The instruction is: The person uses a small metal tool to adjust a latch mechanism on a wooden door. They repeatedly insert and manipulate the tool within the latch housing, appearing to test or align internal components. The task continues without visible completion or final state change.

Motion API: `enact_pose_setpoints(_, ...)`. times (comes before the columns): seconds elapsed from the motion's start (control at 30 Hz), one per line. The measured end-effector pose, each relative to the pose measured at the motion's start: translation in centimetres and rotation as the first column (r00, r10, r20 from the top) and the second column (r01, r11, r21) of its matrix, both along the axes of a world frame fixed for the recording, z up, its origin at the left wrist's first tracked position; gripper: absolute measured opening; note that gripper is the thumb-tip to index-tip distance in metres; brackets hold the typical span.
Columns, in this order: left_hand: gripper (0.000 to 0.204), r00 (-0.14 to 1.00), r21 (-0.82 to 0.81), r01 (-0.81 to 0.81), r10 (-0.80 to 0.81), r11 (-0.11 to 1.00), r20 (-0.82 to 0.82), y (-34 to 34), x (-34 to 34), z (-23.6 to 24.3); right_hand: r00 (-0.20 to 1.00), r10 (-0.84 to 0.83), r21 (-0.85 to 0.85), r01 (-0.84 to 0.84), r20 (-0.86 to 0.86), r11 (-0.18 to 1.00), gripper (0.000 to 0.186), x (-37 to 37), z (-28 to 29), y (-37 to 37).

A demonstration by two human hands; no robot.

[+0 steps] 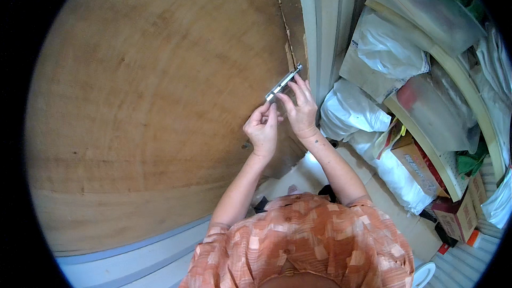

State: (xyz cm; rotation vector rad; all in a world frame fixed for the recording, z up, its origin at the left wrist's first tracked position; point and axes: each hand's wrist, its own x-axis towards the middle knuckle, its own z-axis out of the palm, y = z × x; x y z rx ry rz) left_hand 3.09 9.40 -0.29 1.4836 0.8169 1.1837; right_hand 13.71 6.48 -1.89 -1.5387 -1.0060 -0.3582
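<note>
A shiny metal slide bolt (282, 83) is held at a slant between my two hands, close to the edge of a brown wooden door panel (144, 85). My left hand (261, 129) pinches its lower end between thumb and fingertips. Along the upper part, the fingers of my right hand (302, 108) grip it from the right side. The wood behind the bolt's upper end is chipped and split along the panel's edge. Whether the bolt touches the panel, I cannot tell. Some fingertips are hidden behind the bolt.
A grey door frame (325, 26) runs just right of the panel's edge. Farther right, pale shelves (472, 82) hold plastic bags and bins. White sacks (352, 111) and cardboard boxes (416, 168) crowd below, beside a tiled floor (354, 168). A small dark fitting (246, 144) marks the panel near my left wrist.
</note>
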Motion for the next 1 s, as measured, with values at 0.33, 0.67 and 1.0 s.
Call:
enact_pose_setpoints(0.33, 0.015, 0.998, -0.029, 0.022, -0.020, 0.999, 0.054, 0.0, -0.2, -0.7, 0.998, 0.053, 0.021, -0.053, -0.031, 0.998, 0.018, -0.7, -0.5, 0.1)
enact_pose_setpoints(0.67, 0.015, 1.000, 0.037, -0.028, 0.028, 0.999, -0.001, 0.1, 0.0, -1.1, 0.991, 0.073, -0.003, -0.074, -0.108, 0.997, 0.023, -0.3, 0.0, -0.2)
enact_pose_setpoints(1.0, 0.014, 0.996, 0.028, -0.081, 0.080, 0.996, 0.029, -0.2, 0.5, -1.3, 0.988, 0.108, 0.011, -0.108, -0.111, 0.994, 0.028, -0.1, 1.1, -0.5)
